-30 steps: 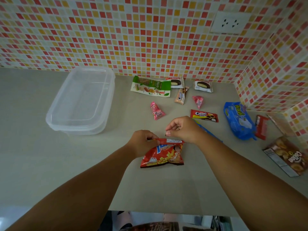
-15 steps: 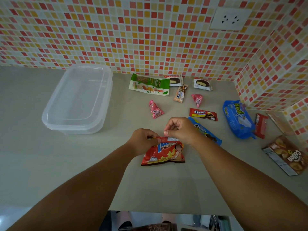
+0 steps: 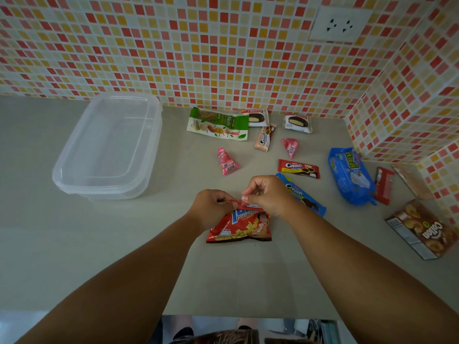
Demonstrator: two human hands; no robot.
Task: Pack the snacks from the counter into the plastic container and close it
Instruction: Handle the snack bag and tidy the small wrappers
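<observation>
- Head view. Mosaic tile wall (image 3: 198,50) in red, orange, yellow and white runs behind a pale grey counter (image 3: 74,244) and turns a corner on the right; a white wall socket (image 3: 340,23) sits high in the tiles.
- Plastic container (image 3: 109,147): clear, rectangular, far left of the counter near the wall. Lid appears to be seated on it; nothing visible inside.
- Red potato snack bag (image 3: 239,228): flat on the counter at centre, print facing up, bottom edge toward the camera.
- Left hand (image 3: 211,209): fingers curled, pinching the top left edge of the red bag.
- Right hand (image 3: 269,194): thumb and forefinger pinched on the top seam of the same bag, just beside the left hand. Both hands clamped on one item.
- Blue cream biscuit pack (image 3: 308,199): lies diagonally, partly hidden under the right wrist.
- Red cream biscuit pack (image 3: 299,168): just beyond the right hand.
- Two pink triangular sachets (image 3: 227,161), one left of centre, one further right.
- Green nut packet (image 3: 218,124): near the wall, overlapping a choco pie wrapper (image 3: 258,117); second pie wrapper (image 3: 298,123) sits to its right.
- Beige cream biscuit pack (image 3: 264,138): between the pies.
- Large blue bag (image 3: 349,176), a small red wrapper (image 3: 383,186) and a brown biscuit box (image 3: 422,229): right side, along the corner wall.
</observation>
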